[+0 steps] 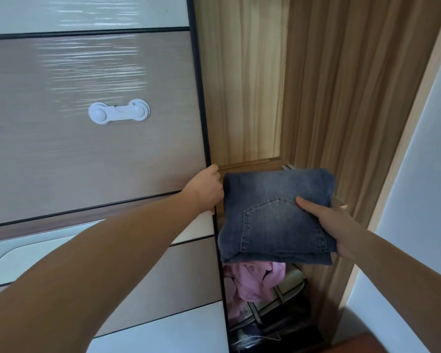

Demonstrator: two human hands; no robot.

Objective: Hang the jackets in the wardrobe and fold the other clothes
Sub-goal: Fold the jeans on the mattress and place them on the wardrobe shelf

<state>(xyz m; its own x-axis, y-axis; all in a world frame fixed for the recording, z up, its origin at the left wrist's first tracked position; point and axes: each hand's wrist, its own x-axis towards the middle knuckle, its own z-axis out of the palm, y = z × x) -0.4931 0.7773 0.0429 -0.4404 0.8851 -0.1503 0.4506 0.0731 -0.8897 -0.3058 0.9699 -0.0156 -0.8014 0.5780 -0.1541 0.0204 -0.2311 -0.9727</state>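
Outstretched, right hand [334, 225] holds folded jeans [273, 217].

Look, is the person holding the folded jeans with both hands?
No, only the right hand holds the jeans; the left hand grips the wardrobe door.

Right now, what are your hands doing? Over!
Left hand grips sliding door edge. Right hand holds folded jeans at wardrobe opening. Pink clothes piled below.

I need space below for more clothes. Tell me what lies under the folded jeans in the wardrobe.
Below the folded jeans, held by the right hand, lie crumpled pink clothes and a dark storage bag. The jeans cover whatever sits directly beneath them.
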